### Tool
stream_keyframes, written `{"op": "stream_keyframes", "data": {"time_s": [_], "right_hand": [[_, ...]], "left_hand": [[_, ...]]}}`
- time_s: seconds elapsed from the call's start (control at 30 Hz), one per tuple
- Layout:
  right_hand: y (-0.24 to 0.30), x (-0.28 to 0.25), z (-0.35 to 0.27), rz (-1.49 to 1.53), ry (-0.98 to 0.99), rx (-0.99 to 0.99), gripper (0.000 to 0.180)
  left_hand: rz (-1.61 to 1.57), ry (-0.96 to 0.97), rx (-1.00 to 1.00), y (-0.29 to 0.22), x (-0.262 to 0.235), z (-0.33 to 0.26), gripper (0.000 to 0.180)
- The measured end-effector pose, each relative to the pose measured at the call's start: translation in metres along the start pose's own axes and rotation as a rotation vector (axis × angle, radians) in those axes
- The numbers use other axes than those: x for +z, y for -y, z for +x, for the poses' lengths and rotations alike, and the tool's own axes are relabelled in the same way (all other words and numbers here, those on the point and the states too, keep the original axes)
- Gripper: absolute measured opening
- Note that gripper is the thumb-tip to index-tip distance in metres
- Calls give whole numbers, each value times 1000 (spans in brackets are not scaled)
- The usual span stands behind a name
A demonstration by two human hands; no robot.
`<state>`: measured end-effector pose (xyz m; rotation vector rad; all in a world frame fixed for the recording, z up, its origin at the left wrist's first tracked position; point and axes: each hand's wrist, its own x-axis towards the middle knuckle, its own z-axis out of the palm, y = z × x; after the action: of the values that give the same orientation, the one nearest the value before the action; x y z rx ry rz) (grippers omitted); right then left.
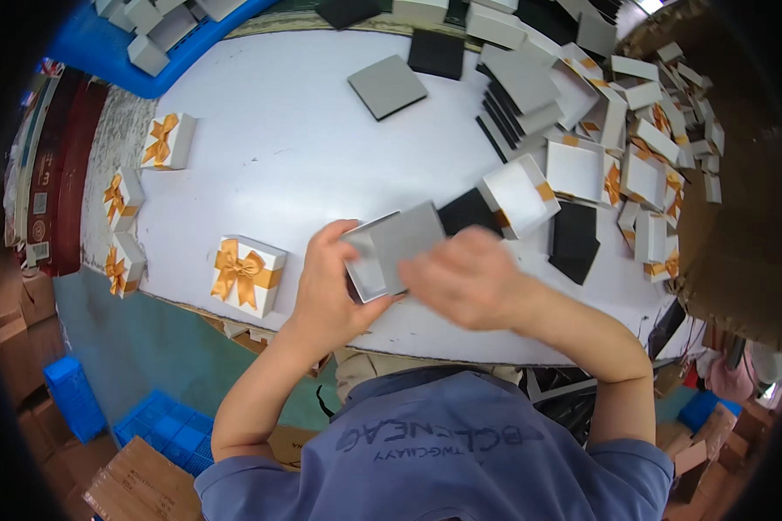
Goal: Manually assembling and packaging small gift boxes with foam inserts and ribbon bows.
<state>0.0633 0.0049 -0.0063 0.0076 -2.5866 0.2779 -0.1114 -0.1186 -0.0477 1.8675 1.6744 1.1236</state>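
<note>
My left hand (321, 282) is wrapped around a small white open box (367, 267) near the table's front edge, thumb on the near side and fingers on the far side. A square grey pad (410, 239) lies tilted over the box's right part, while its left part shows a pale inside. My right hand (469, 280), smeared by motion, pinches the pad at its lower right. Just beyond that hand are a black pad (469, 214) and a white lid with a gold ribbon (521, 198), its inside facing up.
White boxes with gold bows (245, 276) stand on the table's left. At the far right lie a stack of grey-and-black pads (521, 82) and a heap of ribboned lids (578, 168). A blue crate (161, 82) of white boxes is at the far left; cartons (139, 482) stand below.
</note>
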Motion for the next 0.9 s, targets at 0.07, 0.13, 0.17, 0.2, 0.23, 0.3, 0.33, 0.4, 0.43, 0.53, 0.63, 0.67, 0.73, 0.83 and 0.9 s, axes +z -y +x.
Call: {"op": "stream_keyframes", "data": {"time_s": [0.07,0.13,0.17,0.2,0.23,0.3,0.33,0.4,0.43,0.53,0.63,0.67,0.73,0.83,0.9], "right_hand": [[15,0,-5,2,121,-20,20],[19,0,-6,125,283,54,21],[19,-7,-6,118,287,66,21],[15,-16,-2,242,278,159,23],[13,-22,0,375,269,247,25],[2,-45,-16,50,87,437,29],[-8,-49,-28,-92,109,464,29],[-21,-53,-46,-236,131,494,31],[-26,-52,-52,-269,98,494,30],[-23,-49,-36,-10,-216,635,27],[-11,-35,9,650,-649,817,17],[-15,-27,19,1020,-543,968,18],[-23,2,36,1397,-364,1170,21],[-33,20,43,1140,-42,1170,21],[-30,23,44,878,210,1080,20]], "left_hand": [[-40,-20,52,6,9,-2,95],[-55,22,130,1,12,2,94],[-59,56,198,-2,13,5,94],[-62,57,195,-3,11,6,94],[38,97,227,0,6,5,87],[145,131,239,7,-7,1,80],[233,145,281,9,-12,2,69],[333,189,307,2,-23,7,54],[336,189,299,-1,-30,8,54],[423,350,258,-3,-38,5,40],[365,368,235,7,-31,-5,58],[197,215,201,14,-23,-11,75],[34,68,167,21,-17,-16,94],[-106,9,138,23,-18,-8,122],[-40,30,147,20,-23,-2,126]]}}
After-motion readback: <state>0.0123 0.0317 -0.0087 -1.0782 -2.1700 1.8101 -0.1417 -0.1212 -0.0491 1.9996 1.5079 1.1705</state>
